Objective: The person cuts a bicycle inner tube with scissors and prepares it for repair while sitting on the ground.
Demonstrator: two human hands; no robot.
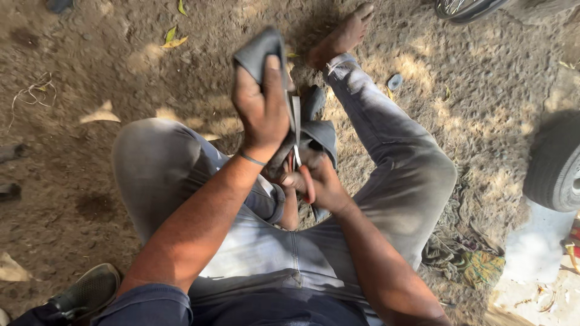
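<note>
I sit on dirt ground with my legs in grey jeans. My left hand (261, 102) is raised and grips the top of a dark rubber strip (260, 51) that hangs down toward my lap. My right hand (320, 181) sits lower, closed on the red handles of a pair of scissors (296, 130) whose blades point up into the rubber. More of the dark rubber folds over beside the blades (317, 133). My bare foot (344, 36) rests on the ground beyond.
A vehicle tyre (556, 163) stands at the right edge, another wheel (465, 7) at the top right. A crumpled cloth (471, 259) lies by my right leg. A dark shoe (87, 293) sits lower left. Dry leaves are scattered on the dirt.
</note>
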